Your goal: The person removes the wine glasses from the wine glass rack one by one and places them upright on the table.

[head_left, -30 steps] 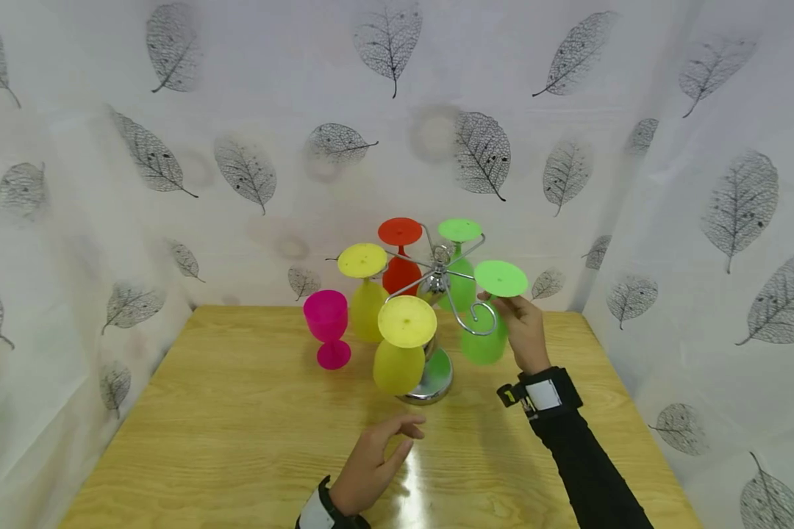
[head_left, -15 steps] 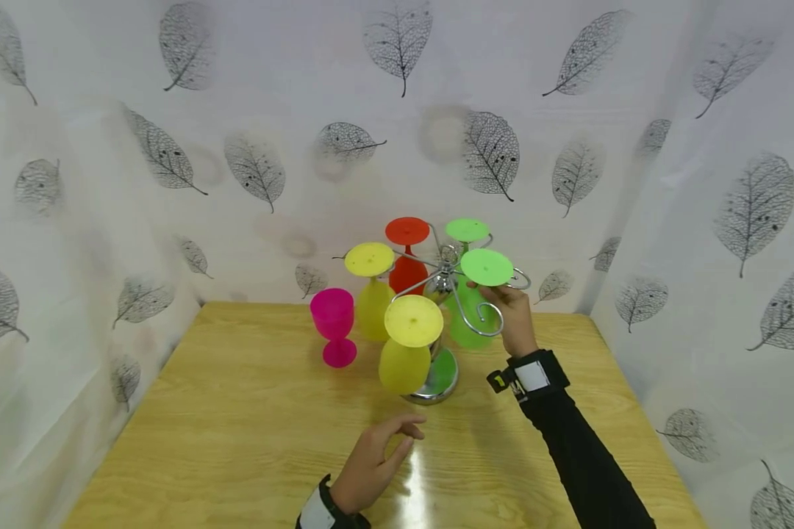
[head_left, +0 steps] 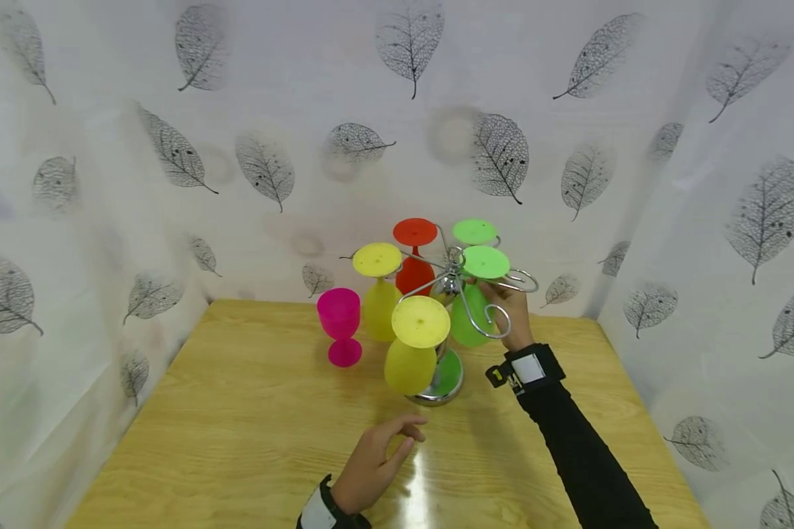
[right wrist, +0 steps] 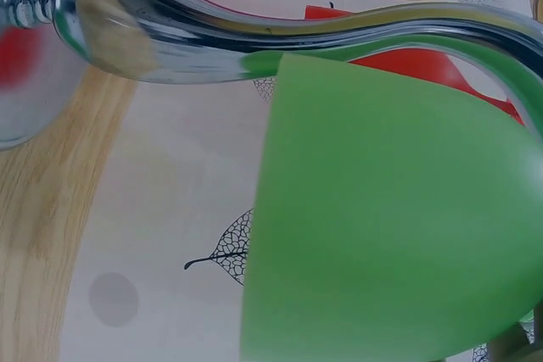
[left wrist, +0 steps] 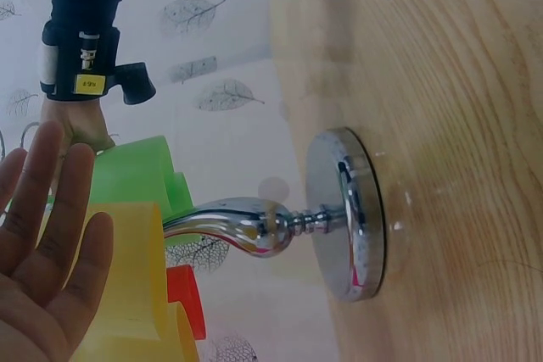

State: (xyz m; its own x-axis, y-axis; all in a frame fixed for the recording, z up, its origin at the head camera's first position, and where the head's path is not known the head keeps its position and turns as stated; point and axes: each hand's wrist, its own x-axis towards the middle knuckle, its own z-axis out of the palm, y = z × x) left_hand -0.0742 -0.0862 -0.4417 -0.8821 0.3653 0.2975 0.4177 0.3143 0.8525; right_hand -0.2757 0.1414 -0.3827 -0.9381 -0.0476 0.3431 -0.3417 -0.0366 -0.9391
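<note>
My right hand (head_left: 512, 316) grips an upside-down green goblet (head_left: 471, 317) below its foot, among the arms of a chrome stemware rack (head_left: 451, 279). In the right wrist view the goblet's bowl (right wrist: 390, 218) fills the middle, close beside the rack's curved post (right wrist: 195, 40). Over the table in front of the rack, my left hand (head_left: 373, 463) holds nothing, its fingers relaxed and apart. Upside down on the rack hang two yellow goblets (head_left: 410, 367), a red goblet (head_left: 415, 275) and another green goblet (head_left: 475, 232), partly hidden behind the held one.
A magenta goblet (head_left: 340, 316) stands upright on the wooden table (head_left: 225, 411), left of the rack. The rack's round chrome base (left wrist: 348, 218) rests on the tabletop. Leaf-printed white curtains (head_left: 317, 73) enclose the back and sides.
My right hand has carried the green goblet leftward and inward, from outside a curled wire arm to near the rack's centre. My left hand has stayed put. The head view has shifted slightly.
</note>
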